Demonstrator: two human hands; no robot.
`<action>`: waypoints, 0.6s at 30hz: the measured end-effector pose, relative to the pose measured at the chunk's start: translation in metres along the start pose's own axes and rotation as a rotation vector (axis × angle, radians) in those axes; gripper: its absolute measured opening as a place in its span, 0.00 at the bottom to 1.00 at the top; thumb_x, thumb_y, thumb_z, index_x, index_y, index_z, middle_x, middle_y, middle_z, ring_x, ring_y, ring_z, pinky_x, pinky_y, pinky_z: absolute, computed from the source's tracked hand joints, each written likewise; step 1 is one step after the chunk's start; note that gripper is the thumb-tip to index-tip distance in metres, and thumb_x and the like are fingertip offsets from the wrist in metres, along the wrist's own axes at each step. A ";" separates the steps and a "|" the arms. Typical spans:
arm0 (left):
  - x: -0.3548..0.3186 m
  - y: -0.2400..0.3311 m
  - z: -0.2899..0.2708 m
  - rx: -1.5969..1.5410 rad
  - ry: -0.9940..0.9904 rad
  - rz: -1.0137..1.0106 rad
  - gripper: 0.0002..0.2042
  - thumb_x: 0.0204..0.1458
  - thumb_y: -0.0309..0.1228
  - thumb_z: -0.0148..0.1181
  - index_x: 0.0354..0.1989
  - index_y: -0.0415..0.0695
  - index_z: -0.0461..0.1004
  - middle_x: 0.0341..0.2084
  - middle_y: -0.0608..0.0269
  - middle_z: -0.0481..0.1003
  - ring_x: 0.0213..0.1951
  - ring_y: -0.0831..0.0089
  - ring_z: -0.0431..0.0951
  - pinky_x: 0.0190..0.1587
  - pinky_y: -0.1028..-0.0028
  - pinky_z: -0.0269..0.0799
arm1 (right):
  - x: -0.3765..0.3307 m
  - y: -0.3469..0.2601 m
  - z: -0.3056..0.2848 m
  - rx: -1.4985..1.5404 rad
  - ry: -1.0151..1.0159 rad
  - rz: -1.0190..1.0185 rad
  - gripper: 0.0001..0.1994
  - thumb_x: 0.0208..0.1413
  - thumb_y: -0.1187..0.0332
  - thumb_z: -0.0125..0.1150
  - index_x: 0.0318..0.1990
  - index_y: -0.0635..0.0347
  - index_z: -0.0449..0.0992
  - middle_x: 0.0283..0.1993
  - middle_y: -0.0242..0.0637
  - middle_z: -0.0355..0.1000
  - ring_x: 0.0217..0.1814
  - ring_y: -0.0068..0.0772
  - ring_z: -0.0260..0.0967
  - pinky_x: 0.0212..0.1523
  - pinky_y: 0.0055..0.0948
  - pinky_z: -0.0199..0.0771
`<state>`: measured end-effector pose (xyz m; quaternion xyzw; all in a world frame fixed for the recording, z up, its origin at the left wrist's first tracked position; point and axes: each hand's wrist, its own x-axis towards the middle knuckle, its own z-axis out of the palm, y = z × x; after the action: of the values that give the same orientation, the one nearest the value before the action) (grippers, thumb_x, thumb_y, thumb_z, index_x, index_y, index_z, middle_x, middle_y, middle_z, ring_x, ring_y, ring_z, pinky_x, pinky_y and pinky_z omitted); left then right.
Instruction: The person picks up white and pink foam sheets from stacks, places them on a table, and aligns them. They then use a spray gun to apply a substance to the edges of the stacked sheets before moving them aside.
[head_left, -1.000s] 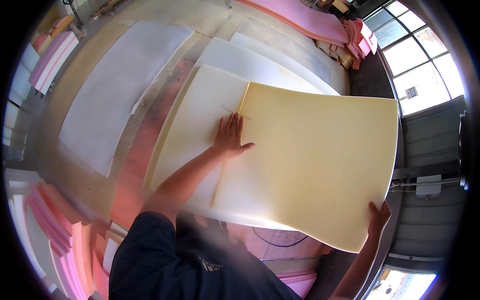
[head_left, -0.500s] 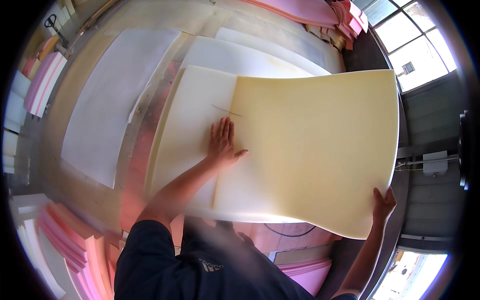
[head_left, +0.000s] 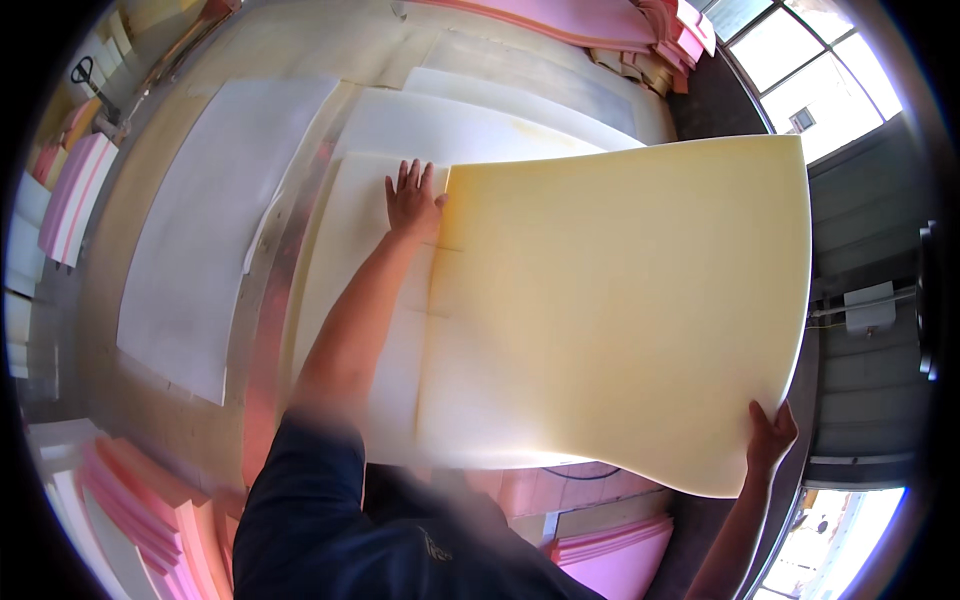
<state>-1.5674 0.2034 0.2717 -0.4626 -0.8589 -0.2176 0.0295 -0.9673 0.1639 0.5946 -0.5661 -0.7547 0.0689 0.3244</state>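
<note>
A large yellowish foam sheet (head_left: pixel 620 300) spreads across the middle and right of the view, its right part raised and curved. My right hand (head_left: pixel 771 440) grips the right edge of this foam sheet near its near corner, thumb on top and the other fingers mostly hidden under it. With fingers spread, my left hand (head_left: pixel 413 208) lies flat on the white foam (head_left: pixel 345 230) along the yellowish sheet's left edge, close to its far corner. Short dark lines cross that left edge nearer to me.
More white sheets (head_left: pixel 480 120) lie beyond. A separate white sheet (head_left: pixel 215 230) rests at the left on the large brownish surface. Stacked pink foam (head_left: pixel 140 500) stands near left, with more pink sheets (head_left: pixel 615 555) below the work surface. A dark wall and windows (head_left: pixel 800 60) border the right.
My left hand has slid away from me along the yellowish sheet's left edge, toward its far corner. The right hand keeps its grip on the raised edge. The view has shifted slightly.
</note>
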 end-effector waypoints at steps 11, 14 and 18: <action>0.091 -0.011 0.027 -0.213 -0.140 0.047 0.11 0.54 0.42 0.59 0.44 0.64 0.82 0.50 0.66 0.76 0.54 0.63 0.70 0.62 0.64 0.60 | -0.008 0.011 -0.001 0.025 0.018 0.076 0.14 0.46 0.81 0.64 0.43 0.68 0.78 0.33 0.35 0.79 0.34 0.24 0.74 0.38 0.25 0.73; 0.094 -0.006 0.023 -0.250 -0.213 -0.009 0.10 0.53 0.42 0.59 0.40 0.61 0.83 0.44 0.66 0.78 0.50 0.60 0.73 0.57 0.63 0.67 | -0.010 0.019 -0.004 -0.011 0.003 0.083 0.15 0.48 0.78 0.65 0.45 0.67 0.78 0.35 0.32 0.77 0.35 0.23 0.72 0.40 0.25 0.72; 0.094 -0.007 0.022 -0.262 -0.160 -0.047 0.08 0.53 0.40 0.59 0.35 0.58 0.84 0.43 0.66 0.78 0.49 0.61 0.74 0.56 0.63 0.68 | -0.006 0.022 -0.003 0.018 -0.030 0.102 0.15 0.48 0.77 0.66 0.46 0.66 0.78 0.36 0.31 0.76 0.36 0.23 0.71 0.41 0.24 0.71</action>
<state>-1.6234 0.2828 0.2728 -0.4581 -0.8335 -0.2908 -0.1045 -0.9469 0.1653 0.5838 -0.5997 -0.7291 0.1006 0.3140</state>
